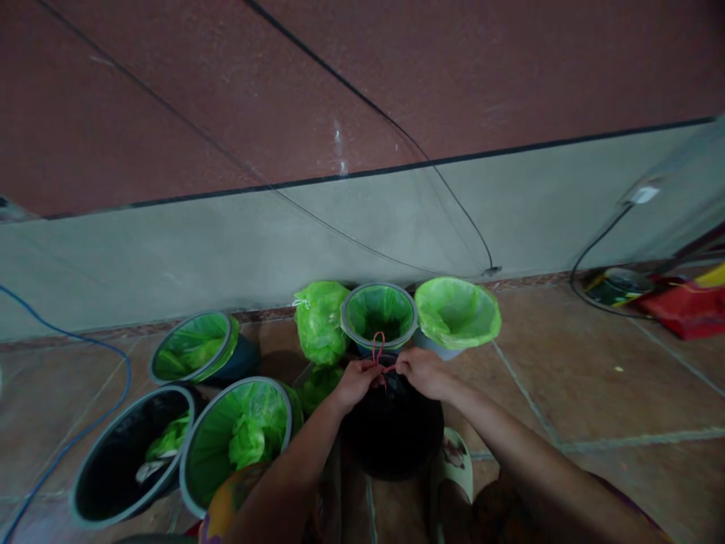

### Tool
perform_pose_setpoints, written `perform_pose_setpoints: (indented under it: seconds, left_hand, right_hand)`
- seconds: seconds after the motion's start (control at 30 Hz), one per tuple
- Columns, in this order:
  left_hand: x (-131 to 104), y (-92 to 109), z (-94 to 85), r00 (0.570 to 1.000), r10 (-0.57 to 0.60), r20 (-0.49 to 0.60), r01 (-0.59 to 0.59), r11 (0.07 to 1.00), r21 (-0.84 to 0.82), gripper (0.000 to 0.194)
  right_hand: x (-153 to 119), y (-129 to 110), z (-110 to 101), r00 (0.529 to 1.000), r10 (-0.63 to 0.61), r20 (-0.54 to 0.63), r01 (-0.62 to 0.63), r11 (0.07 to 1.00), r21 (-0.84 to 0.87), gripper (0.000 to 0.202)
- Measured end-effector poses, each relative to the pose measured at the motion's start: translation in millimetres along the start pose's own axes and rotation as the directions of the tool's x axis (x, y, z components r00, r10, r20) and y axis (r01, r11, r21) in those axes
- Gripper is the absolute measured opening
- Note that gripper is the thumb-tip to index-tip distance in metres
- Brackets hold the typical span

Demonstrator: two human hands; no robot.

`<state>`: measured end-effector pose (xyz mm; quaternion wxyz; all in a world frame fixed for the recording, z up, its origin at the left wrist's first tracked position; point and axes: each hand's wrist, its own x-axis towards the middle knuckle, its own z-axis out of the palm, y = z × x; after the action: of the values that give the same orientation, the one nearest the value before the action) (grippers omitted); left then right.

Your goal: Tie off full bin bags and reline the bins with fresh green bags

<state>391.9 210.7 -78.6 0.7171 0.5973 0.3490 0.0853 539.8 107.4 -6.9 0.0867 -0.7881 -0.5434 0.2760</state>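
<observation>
A full black garbage bag [390, 438] stands on the tiled floor right in front of me. Both hands are at its gathered top. My left hand [354, 381] and my right hand [422, 372] each pinch a red drawstring [378, 349], which loops up between them above the bag's neck. Just behind the bag stands a small grey-rimmed bin lined in green [378, 313].
A knotted green bag [320, 321] and a green-lined bin [456, 311] stand by the wall. At the left stand two green-lined bins [195, 347] [241, 438] and a black-lined bin [128, 453]. A blue cable [84, 431] crosses the floor. Red things [685, 306] lie far right.
</observation>
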Motion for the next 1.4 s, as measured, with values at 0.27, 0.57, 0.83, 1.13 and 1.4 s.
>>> perform_pose_setpoints:
  seconds: [0.27,0.57,0.83,1.13,1.4]
  left_hand:
    - [-0.1,3.2,-10.2,0.992,0.089,0.092,-0.103,0.983,0.153,0.016]
    - [-10.9,15.9,-6.7,0.903,0.366,0.226,-0.406,0.553,0.727,0.017]
    - [-16.0,7.1,-0.4,0.819,0.502,0.278,-0.424,0.204,0.882,0.021]
    - [-23.2,1.7,4.0,0.799,0.551,0.239,-0.364,0.128,0.922,0.017]
    - [-19.3,5.4,6.1,0.902,0.420,0.100,-0.252,0.323,0.912,0.019]
  right_hand:
    - [-7.3,-8.7,4.6,0.931,-0.191,0.311,0.199,0.980,0.005,0.027]
    - [19.0,-2.7,34.4,0.992,-0.123,-0.027,0.126,0.965,0.228,0.034]
    - [26.6,2.9,57.7,0.988,-0.151,-0.016,0.146,0.910,0.388,0.031]
    - [18.3,4.1,51.2,0.971,0.089,0.221,-0.209,0.766,0.608,0.035]
    - [14.8,-2.0,35.9,0.995,0.000,-0.096,-0.001,1.000,-0.004,0.032]
